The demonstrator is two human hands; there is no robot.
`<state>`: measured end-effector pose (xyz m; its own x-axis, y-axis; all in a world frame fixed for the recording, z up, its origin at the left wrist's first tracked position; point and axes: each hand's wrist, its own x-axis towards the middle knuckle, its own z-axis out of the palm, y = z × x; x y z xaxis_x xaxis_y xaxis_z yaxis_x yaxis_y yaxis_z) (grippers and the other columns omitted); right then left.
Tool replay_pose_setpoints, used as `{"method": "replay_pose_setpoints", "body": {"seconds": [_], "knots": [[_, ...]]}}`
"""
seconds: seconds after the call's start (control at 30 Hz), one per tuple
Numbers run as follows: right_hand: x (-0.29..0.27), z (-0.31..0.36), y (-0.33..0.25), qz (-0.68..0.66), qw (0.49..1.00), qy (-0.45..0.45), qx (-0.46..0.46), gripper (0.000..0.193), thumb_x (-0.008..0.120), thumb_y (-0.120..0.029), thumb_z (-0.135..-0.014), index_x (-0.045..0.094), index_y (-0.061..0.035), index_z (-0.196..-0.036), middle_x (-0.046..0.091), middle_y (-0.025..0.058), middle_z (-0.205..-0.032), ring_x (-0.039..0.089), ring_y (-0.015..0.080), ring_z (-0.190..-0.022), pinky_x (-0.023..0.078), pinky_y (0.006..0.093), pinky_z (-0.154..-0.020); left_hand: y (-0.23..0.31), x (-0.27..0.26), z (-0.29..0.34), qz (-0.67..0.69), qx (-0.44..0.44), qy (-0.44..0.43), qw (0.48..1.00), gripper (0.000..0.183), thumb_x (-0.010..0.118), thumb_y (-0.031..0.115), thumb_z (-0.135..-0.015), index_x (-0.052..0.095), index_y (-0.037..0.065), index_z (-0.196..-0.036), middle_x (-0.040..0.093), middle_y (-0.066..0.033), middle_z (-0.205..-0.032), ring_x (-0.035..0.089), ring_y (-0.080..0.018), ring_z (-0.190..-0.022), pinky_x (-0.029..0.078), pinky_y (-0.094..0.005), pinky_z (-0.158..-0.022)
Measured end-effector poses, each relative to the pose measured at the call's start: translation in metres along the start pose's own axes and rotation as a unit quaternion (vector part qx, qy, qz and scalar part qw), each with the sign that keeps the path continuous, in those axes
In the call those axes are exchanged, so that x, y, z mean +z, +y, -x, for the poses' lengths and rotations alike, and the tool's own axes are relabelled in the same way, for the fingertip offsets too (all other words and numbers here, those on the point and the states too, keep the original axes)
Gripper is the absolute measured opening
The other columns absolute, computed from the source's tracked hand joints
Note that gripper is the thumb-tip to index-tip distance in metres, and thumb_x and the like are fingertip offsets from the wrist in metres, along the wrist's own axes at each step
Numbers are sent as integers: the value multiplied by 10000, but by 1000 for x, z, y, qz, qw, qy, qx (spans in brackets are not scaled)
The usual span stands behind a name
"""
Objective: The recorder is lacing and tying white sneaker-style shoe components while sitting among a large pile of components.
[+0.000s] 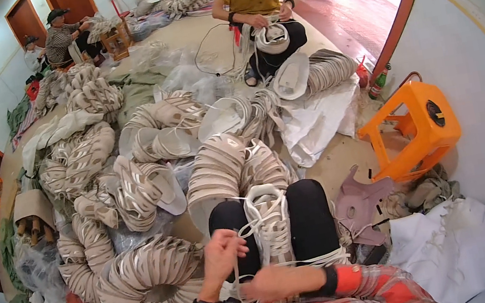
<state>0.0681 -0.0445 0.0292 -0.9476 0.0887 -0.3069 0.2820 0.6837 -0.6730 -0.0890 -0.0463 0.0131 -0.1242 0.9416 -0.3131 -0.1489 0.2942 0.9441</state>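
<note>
Between my knees lies a beige and white shoe upper, its front crossed by several rows of pale lacing. Left of it, my left hand is closed with the fingertips pinched on a white shoelace, which hangs down toward my lap. My right hand reaches across my lap below the upper, close to the hanging lace. Motion smears its fingers, so what they hold, if anything, does not show. More loose laces lie over my right thigh.
Nested stacks of shoe uppers crowd the floor to my left and ahead. An orange stool, a mauve plastic piece and white sheeting are on my right. Across from me a person handles another upper; others sit farther back.
</note>
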Motion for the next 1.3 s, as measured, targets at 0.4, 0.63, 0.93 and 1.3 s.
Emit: {"method": "replay_pose_setpoints", "body": {"seconds": [0.4,0.63,0.93,1.3], "knots": [[-46,35,85,-25,922,316,220,198,485,-214,-867,588,-62,-941,595,198,-687,591,377,-657,467,456,-598,-17,33,-32,-357,155,30,920,168,543,132,-828,589,-22,-782,626,-148,-678,627,-247,-564,492,-322,-504],[-65,34,64,-13,931,274,241,185,422,-127,-839,494,-25,-975,601,214,-703,600,403,-688,452,496,-577,-10,45,-28,-563,290,50,772,89,545,99,-785,500,40,-736,561,-117,-657,595,-294,-577,483,-380,-502],[-51,31,76,-59,922,302,236,214,411,-124,-836,497,-35,-1011,584,246,-723,578,430,-715,443,502,-616,-5,46,-34,-601,306,-8,739,44,534,79,-742,519,41,-759,572,-128,-686,602,-292,-612,490,-361,-525],[-70,28,87,-483,824,180,234,324,396,-201,-934,478,-72,-1220,546,18,-564,512,88,-385,395,213,-330,-15,45,-44,-618,249,-11,745,103,539,127,-777,555,26,-768,609,-131,-664,622,-256,-553,481,-354,-481]]}}
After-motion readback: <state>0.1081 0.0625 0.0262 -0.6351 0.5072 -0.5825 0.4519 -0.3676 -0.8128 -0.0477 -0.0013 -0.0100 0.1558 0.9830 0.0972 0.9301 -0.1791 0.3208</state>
